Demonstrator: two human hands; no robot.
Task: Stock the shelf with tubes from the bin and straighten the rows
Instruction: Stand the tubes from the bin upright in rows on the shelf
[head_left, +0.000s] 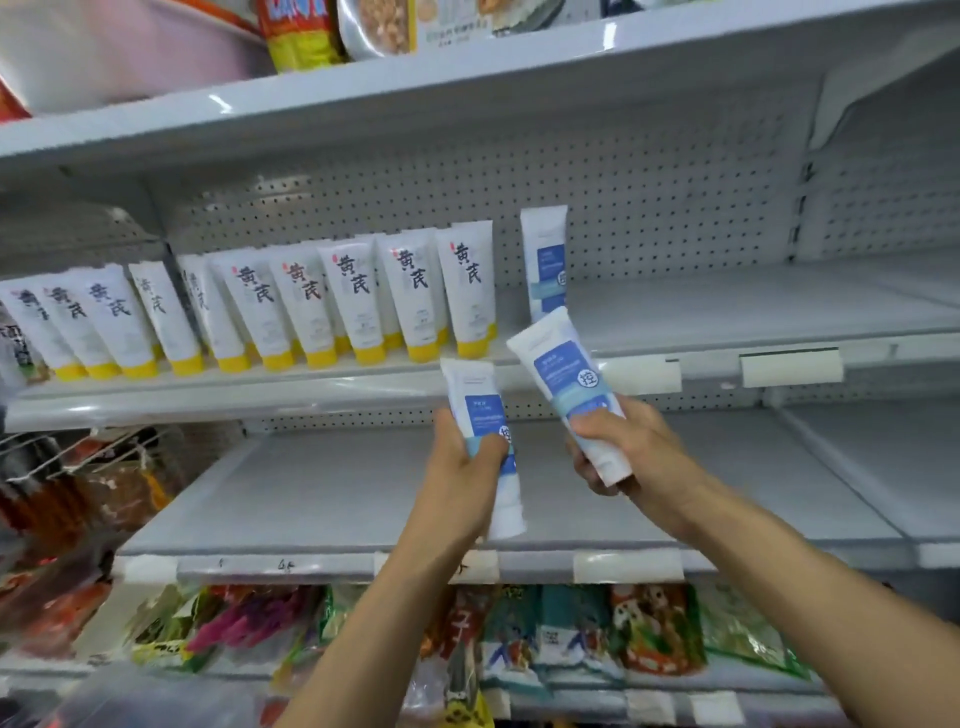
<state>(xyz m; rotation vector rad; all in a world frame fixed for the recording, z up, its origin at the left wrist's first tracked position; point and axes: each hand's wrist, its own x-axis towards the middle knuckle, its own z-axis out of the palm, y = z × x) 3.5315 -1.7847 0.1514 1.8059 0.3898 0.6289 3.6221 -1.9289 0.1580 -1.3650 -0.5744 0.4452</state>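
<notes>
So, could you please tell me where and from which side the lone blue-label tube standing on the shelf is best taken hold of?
I'd grip the blue-label tube round its upper body, below the flat crimped top, coming from the front right. It stands upright with bare shelf on that side, while the yellow-capped tubes stand near its left.

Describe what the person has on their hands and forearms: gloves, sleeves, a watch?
Nothing worn shows. The left hand and right hand are ungloved, no rings visible; the left forearm and right forearm are bare to the frame edge, without sleeves, watch or bands.
</notes>
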